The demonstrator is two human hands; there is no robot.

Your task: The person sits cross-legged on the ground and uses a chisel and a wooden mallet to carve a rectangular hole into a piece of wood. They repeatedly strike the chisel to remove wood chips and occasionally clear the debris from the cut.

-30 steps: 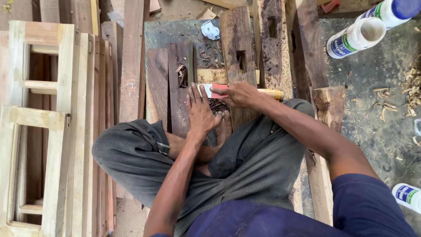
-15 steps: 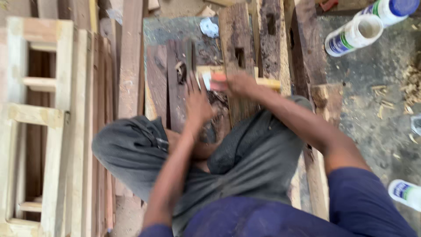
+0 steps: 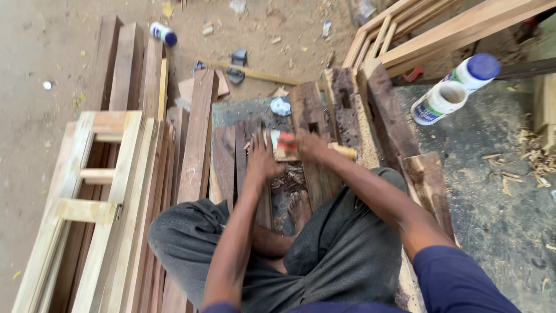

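Two hands at dark plank (image 3: 315, 174) | left hand (image 3: 262, 159) spread, pressing it | right hand (image 3: 310, 146) clamped around wooden-handled tool (image 3: 341, 152) | shavings (image 3: 288, 179) beside plank, cutting unfinished

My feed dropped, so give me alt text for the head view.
A seated person's right hand grips a wooden-handled tool over dark planks, left hand beside it. Pale wooden frames lie left; two white bottles lie right.
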